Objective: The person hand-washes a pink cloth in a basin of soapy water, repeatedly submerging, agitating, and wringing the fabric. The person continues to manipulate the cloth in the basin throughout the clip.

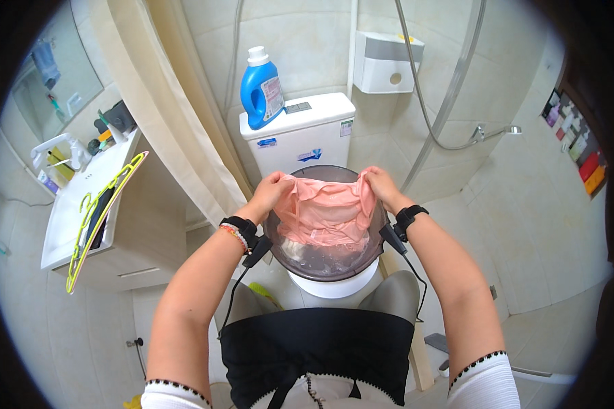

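Head view. Both hands raised over a dark translucent basin [320, 262] that sits on the toilet bowl [334, 286]. Left hand [271, 189] pinches the upper left edge of a pink cloth [326, 215], fingers curled shut around the fabric. Right hand [382, 185] grips the upper right edge the same way, fingers closed on it. Cloth stretched between the two hands, hanging down into the basin; lower part looks wet and lies against the basin's inside. Some water or suds in the basin bottom.

Black bands on both wrists, each with a cable running down toward the lap. Beaded bracelet on the left wrist.

Behind the basin: white cistern [300, 133], blue detergent bottle [261, 88] upright on its lid, left side. White wall box [387, 63] above right. Shower hose [443, 102] curving down the tiled wall. Beige curtain [170, 102] to the left. Sink counter [82, 204] far left, with yellow hangers [99, 218] over its edge.
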`<state>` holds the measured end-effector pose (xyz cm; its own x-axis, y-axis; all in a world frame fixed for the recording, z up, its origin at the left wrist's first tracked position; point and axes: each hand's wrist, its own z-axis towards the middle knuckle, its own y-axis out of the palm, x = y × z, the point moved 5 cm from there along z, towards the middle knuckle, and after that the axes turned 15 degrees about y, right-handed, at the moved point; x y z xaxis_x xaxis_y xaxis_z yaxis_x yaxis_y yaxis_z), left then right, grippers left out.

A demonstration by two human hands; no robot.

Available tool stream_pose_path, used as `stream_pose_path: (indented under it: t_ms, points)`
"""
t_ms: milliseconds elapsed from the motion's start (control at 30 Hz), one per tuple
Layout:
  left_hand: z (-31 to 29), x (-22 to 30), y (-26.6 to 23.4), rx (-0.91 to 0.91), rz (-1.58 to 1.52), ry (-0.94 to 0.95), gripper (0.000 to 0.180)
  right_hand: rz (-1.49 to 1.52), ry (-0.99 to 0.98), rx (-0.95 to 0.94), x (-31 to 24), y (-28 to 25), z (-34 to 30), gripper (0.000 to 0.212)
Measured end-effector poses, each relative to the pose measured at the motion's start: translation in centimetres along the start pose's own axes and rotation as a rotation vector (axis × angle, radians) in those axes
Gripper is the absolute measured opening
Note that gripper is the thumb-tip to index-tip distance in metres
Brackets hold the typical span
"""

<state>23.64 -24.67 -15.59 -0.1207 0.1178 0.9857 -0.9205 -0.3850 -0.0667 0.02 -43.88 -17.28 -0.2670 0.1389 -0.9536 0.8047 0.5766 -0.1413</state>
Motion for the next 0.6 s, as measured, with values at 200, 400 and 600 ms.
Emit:
stream_pose_path:
  t_ms: [200, 400, 600]
  points:
    - [-0.1, -6.0, 1.2, -0.191, 0.317, -0.195, 0.014, -0.240, 0.007, -0.099, 3.9, 1.8, 0.8, 0.018]
    - [-1.7, -10.8, 3.0, -0.557, 0.567, -0.266, 0.037, -0.957, 0.067, -0.354, 8.0, 4.9, -0.8, 0.038]
    - [-1.5, -12.4, 4.1, -0.646, 0.876, -0.331, 0.077, -1.298, -0.037, -0.330, 10.1, 7.3, 0.2, 0.069]
